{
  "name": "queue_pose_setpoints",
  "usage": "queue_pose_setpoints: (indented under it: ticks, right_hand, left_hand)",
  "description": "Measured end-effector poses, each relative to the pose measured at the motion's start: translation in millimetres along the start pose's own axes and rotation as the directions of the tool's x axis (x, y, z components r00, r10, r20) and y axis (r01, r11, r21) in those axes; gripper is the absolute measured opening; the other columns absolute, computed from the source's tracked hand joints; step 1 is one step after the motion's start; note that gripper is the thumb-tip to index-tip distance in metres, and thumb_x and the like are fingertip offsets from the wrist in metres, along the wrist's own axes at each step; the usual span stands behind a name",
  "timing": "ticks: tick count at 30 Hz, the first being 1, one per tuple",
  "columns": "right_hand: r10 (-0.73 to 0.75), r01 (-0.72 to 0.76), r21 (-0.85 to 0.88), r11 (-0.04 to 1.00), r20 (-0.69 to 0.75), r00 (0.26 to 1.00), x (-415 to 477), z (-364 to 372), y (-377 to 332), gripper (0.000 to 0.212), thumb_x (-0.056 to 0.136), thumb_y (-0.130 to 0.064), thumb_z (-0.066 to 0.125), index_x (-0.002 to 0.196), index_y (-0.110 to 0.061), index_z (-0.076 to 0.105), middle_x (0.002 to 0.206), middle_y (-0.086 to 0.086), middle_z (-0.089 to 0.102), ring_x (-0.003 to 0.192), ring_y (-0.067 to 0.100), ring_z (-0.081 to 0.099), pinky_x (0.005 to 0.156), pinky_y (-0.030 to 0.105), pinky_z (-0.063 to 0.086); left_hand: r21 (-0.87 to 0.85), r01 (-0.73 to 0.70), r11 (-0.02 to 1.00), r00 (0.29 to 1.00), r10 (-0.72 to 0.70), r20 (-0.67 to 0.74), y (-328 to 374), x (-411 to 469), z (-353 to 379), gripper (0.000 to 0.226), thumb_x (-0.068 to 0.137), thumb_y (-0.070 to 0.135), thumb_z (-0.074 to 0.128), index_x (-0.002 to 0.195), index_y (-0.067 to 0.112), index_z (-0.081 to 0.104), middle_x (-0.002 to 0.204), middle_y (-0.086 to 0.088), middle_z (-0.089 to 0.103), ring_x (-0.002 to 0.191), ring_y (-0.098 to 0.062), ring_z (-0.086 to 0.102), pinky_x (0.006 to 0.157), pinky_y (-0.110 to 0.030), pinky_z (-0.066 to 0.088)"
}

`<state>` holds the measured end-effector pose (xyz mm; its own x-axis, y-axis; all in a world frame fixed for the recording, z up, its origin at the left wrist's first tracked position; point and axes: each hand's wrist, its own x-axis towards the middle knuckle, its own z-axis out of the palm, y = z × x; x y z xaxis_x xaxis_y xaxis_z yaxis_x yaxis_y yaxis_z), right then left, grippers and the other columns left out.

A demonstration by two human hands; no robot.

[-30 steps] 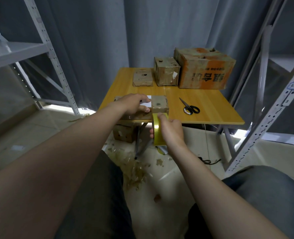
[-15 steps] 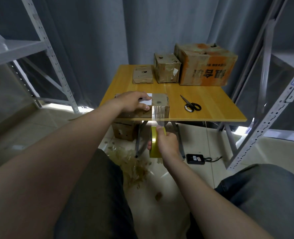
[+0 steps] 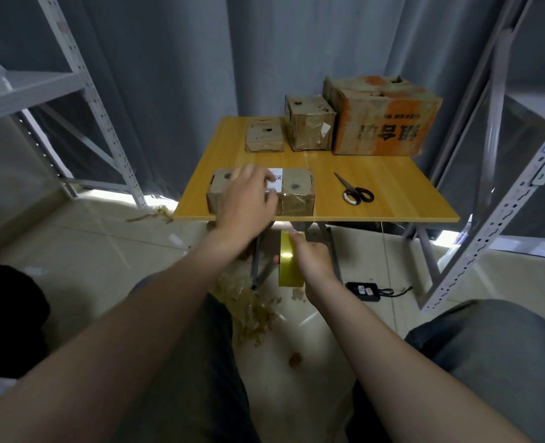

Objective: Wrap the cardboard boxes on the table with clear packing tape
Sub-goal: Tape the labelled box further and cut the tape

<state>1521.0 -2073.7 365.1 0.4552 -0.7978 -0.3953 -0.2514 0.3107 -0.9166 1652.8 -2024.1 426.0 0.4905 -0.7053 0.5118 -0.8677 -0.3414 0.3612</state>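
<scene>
A flat cardboard box [image 3: 296,195] with a white label lies at the near edge of the yellow table [image 3: 392,193]. My left hand [image 3: 249,199] rests on the box's top and front, thumb over the near face. My right hand [image 3: 312,260] grips a yellow-cored roll of clear tape [image 3: 287,260] below the table edge, in front of the box. A stretch of clear tape from box to roll is hard to make out. Three other boxes stand at the back: a small one [image 3: 264,135], a medium one [image 3: 309,123] and a large orange-printed one [image 3: 383,116].
Black-handled scissors [image 3: 356,191] lie on the table right of the box. Grey metal shelving stands at left [image 3: 73,91] and right [image 3: 504,187]. Tape scraps [image 3: 255,311] and a black device with a cable [image 3: 364,290] lie on the floor under the table. My knees are at the bottom.
My right hand has drawn the tape roll down from the box's near face to well below the table edge. My left hand stayed on the box, sliding slightly over its front.
</scene>
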Motion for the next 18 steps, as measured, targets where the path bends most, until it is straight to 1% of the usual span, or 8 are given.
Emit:
queue_pose_setpoints:
  ticks: [2,4,6,8,10,12,15,18]
  right_hand:
    - [-0.004,0.004,0.001,1.0,-0.008,1.0,2,-1,0,0.035,0.104,-0.047,0.051,0.101,-0.014,0.064,0.082,0.009,0.079,0.087,0.023,0.068,0.079,0.036,0.052]
    - [0.001,-0.001,0.01,1.0,-0.022,1.0,2,-2,-3,0.038,0.103,-0.048,0.052,0.109,-0.012,0.065,0.082,0.008,0.078,0.091,0.024,0.066,0.085,0.04,0.05]
    - [0.019,-0.019,-0.001,1.0,-0.025,1.0,3,-2,-2,0.04,0.102,-0.048,0.054,0.113,-0.011,0.064,0.089,0.007,0.073,0.091,0.023,0.063,0.084,0.038,0.048]
    - [0.03,-0.031,-0.013,0.999,-0.029,0.999,4,-1,-1,0.047,0.101,-0.051,0.055,0.121,-0.009,0.063,0.106,0.011,0.069,0.1,0.028,0.064,0.091,0.041,0.051]
    - [0.043,-0.043,0.017,0.999,-0.009,0.999,8,-2,-1,0.051,0.1,-0.053,0.054,0.125,-0.009,0.061,0.114,0.012,0.068,0.106,0.03,0.065,0.1,0.047,0.053]
    - [0.034,-0.034,-0.021,0.999,0.005,0.999,14,-9,-6,0.052,0.102,-0.056,0.046,0.119,-0.009,0.062,0.11,0.01,0.069,0.102,0.029,0.067,0.097,0.045,0.054]
    - [-0.168,0.109,-0.416,0.903,-0.106,0.98,25,-32,-22,0.059,0.101,-0.061,0.036,0.096,-0.012,0.069,0.096,0.009,0.073,0.088,0.029,0.068,0.077,0.037,0.054]
    - [-0.43,0.192,-0.669,0.718,-0.21,0.878,40,-61,-43,0.051,0.103,-0.05,0.043,0.086,-0.011,0.072,0.084,0.009,0.07,0.081,0.032,0.065,0.068,0.036,0.049]
  left_hand:
    - [-0.195,0.23,0.954,0.972,-0.235,-0.002,4,-26,10,0.01,0.098,0.028,0.059,0.107,0.022,0.06,0.094,0.005,0.065,0.094,-0.018,0.062,0.073,-0.035,0.047]
    - [-0.335,0.555,0.762,0.828,-0.466,0.312,8,-40,21,0.018,0.1,0.043,0.059,0.105,0.026,0.056,0.093,0.006,0.064,0.09,-0.018,0.064,0.079,-0.035,0.052]
    - [-0.391,0.746,0.539,0.652,-0.474,0.592,14,-45,26,0.026,0.103,0.051,0.053,0.114,0.027,0.057,0.098,0.001,0.065,0.085,-0.017,0.064,0.081,-0.036,0.054]
    - [-0.47,0.789,0.395,0.608,-0.394,0.69,19,-46,29,0.03,0.105,0.048,0.053,0.125,0.028,0.06,0.098,-0.002,0.066,0.081,-0.017,0.063,0.077,-0.035,0.054]
    - [-0.517,0.77,0.374,0.636,-0.382,0.671,21,-43,35,0.026,0.103,0.04,0.06,0.125,0.03,0.067,0.106,-0.001,0.069,0.093,-0.02,0.065,0.087,-0.038,0.055]
    - [-0.547,0.765,0.341,0.645,-0.412,0.644,24,-39,38,0.021,0.1,0.03,0.065,0.121,0.027,0.071,0.111,-0.001,0.07,0.095,-0.019,0.066,0.079,-0.035,0.058]
    - [-0.553,0.787,0.274,0.614,-0.437,0.657,24,-33,41,0.023,0.099,0.027,0.069,0.121,0.024,0.069,0.11,-0.009,0.072,0.082,-0.022,0.07,0.053,-0.027,0.056]
    - [-0.506,0.813,0.287,0.582,-0.413,0.701,27,-29,39,0.023,0.098,0.028,0.071,0.12,0.024,0.07,0.106,-0.012,0.073,0.075,-0.023,0.07,0.048,-0.026,0.054]
